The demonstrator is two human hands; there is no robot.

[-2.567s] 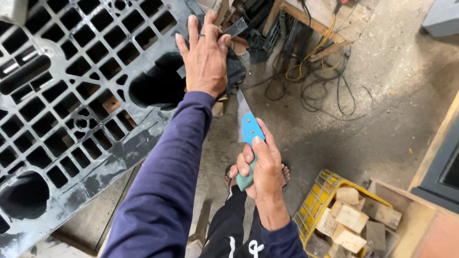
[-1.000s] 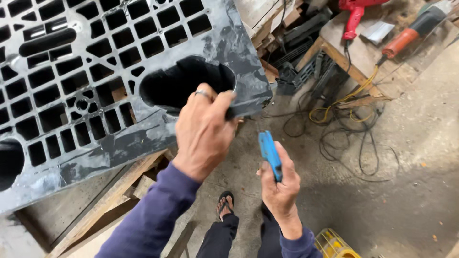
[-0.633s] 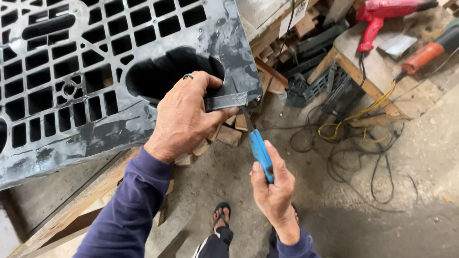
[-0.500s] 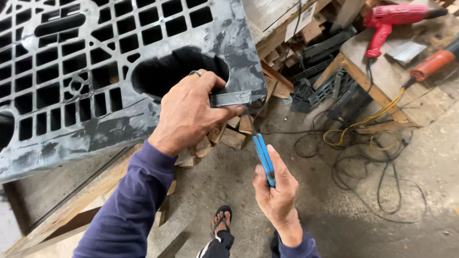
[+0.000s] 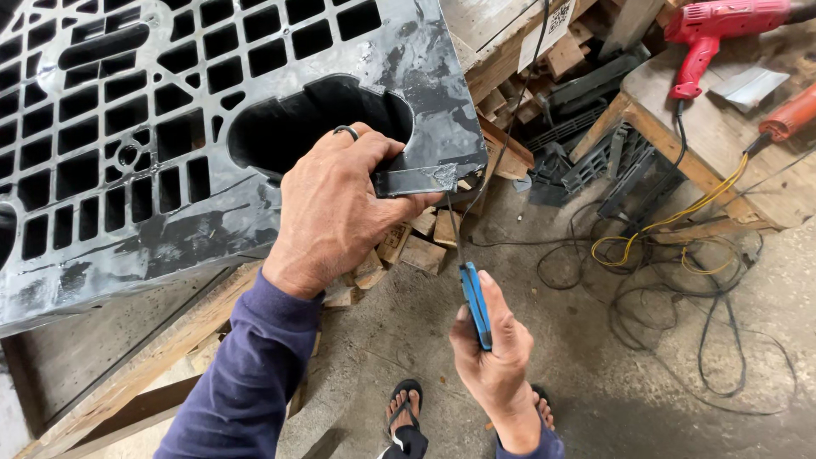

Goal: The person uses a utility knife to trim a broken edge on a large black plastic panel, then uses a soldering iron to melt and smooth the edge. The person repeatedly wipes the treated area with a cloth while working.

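A black plastic pallet stands tilted in front of me, with grid holes and a large oval opening. My left hand grips its lower right corner, fingers curled over the edge beside the oval opening, thumb near a flat plastic strip at that corner. My right hand is lower and holds a blue-handled knife upright, its thin blade pointing up toward the pallet corner, just below the strip.
Wood offcuts lie piled under the pallet corner. A wooden bench at right carries a red power tool and an orange tool. Tangled cables cover the concrete floor. My sandalled feet show below.
My left hand went from flat on the pallet to gripping its corner. My right hand has kept the knife and now holds it with the blade below that corner.
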